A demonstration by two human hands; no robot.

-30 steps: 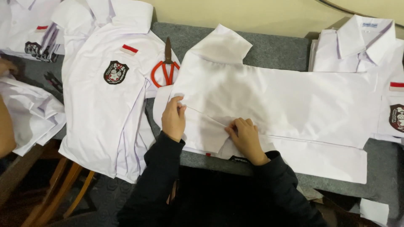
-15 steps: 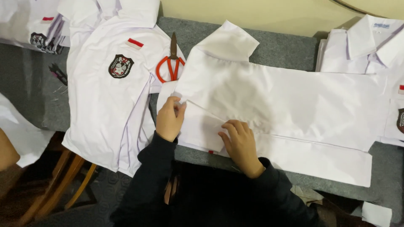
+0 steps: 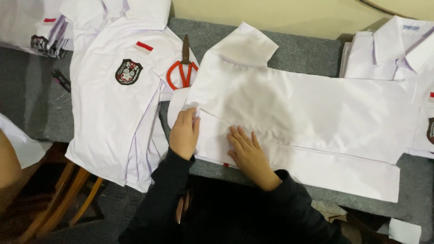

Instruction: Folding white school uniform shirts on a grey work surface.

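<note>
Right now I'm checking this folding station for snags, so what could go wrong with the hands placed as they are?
The left hand pinches the folded edge of the white shirt while the right hand presses flat; a slip could skew the crease. The red-handled scissors lie close beside the shirt, so a sleeve might catch them. The badge shirt overhangs the grey table edge and may slide off.

White shirt point(image 3: 289, 108): smooth matt cloth. Table cover point(image 3: 298, 45): rough grey felt. Scissors point(image 3: 183, 68): glossy orange handles, dull metal blades.
</note>
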